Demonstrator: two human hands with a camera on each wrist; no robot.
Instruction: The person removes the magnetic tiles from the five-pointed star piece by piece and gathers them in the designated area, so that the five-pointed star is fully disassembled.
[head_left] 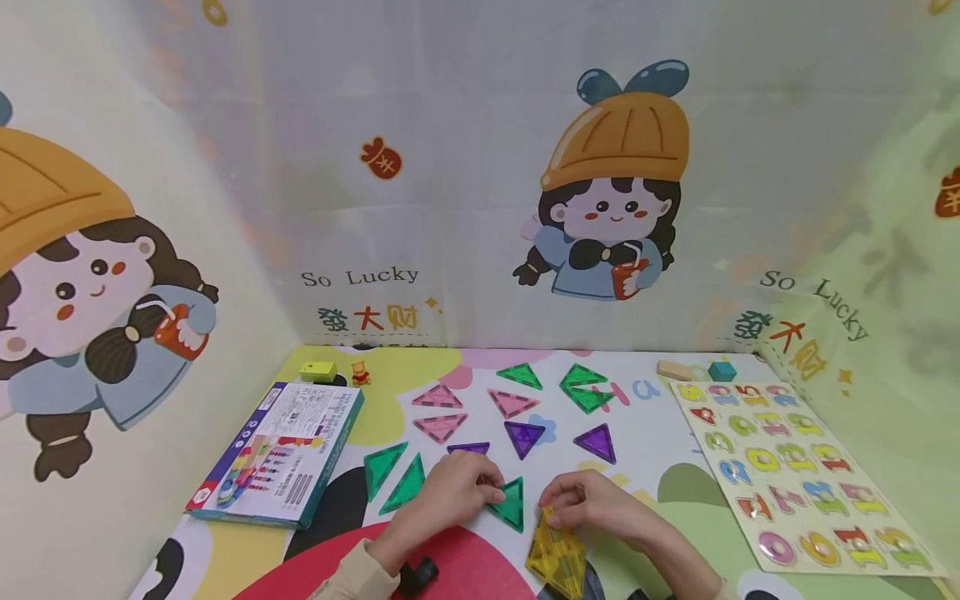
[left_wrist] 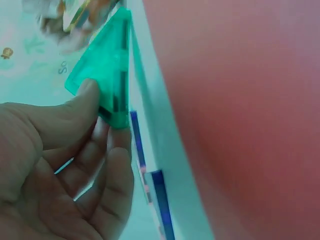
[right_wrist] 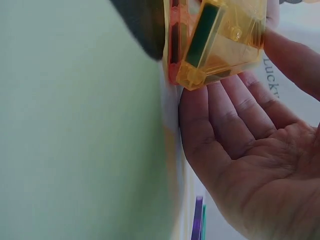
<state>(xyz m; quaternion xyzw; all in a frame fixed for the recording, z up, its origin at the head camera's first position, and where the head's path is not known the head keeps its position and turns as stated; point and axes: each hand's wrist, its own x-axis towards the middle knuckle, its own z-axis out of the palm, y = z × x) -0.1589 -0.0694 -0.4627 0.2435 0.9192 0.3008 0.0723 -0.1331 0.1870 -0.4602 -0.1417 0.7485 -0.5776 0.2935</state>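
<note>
My left hand point(head_left: 457, 490) pinches a green triangular magnetic tile point(head_left: 513, 505) between thumb and fingers, low over the table. The same green tile point(left_wrist: 107, 62) shows up close in the left wrist view, its long edge close to the tabletop. To the right, my right hand point(head_left: 596, 504) holds the upper end of a group of yellow magnetic tiles point(head_left: 558, 554). In the right wrist view the thumb and fingers are on a clear yellow tile point(right_wrist: 232, 42); an orange-red tile edge point(right_wrist: 174, 45) lies beside it.
Purple point(head_left: 595, 442), pink point(head_left: 440, 427) and green triangle tiles point(head_left: 403, 485) lie spread beyond my hands. A boxed toy point(head_left: 281, 454) lies left, a number puzzle board point(head_left: 783, 458) right. Small blocks point(head_left: 722, 372) and a bear figurine point(head_left: 361, 372) stand along the back.
</note>
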